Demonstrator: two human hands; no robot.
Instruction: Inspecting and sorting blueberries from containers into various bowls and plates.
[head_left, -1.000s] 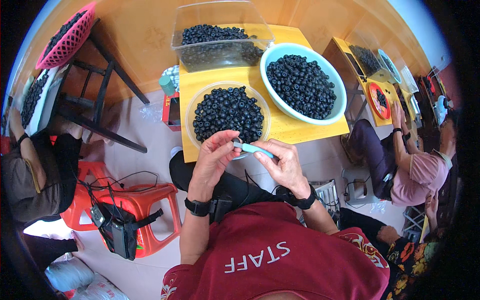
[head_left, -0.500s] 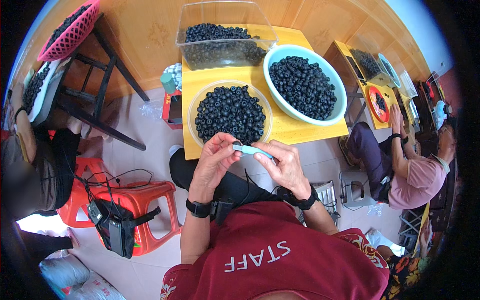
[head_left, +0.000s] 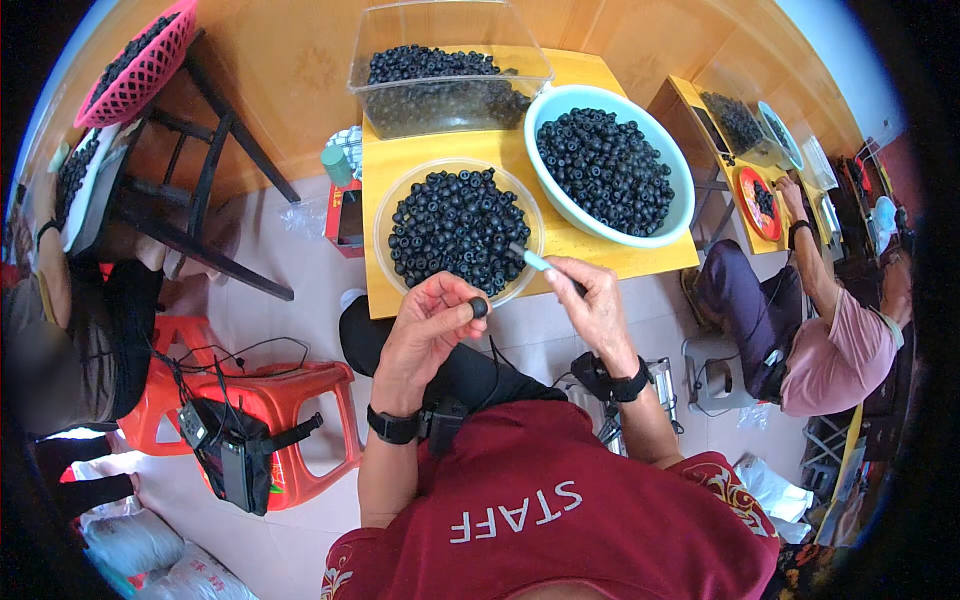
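Note:
My left hand pinches one small round black piece between thumb and fingertips. In my right hand is a small tool with a light-blue handle and a short flat metal end, pointing up and left. A dark bit shows under the right fingers; I cannot make out what it is. Just beyond the hands sits a clear round tray heaped with black ring-shaped pieces. The tool's tip shows over that tray's right side, apart from the left hand; whether it touches the pieces is unclear.
On the yellow table stand a pale-blue basin and a clear box, both holding similar black pieces. A red stool with a black bag is at left. Co-workers sit on both sides, one beside a red plate.
The tool has come away from the black piece and swung up and right, toward the tray. My left hand still pinches the piece, now more plainly visible. The right-side co-worker's arm has shifted.

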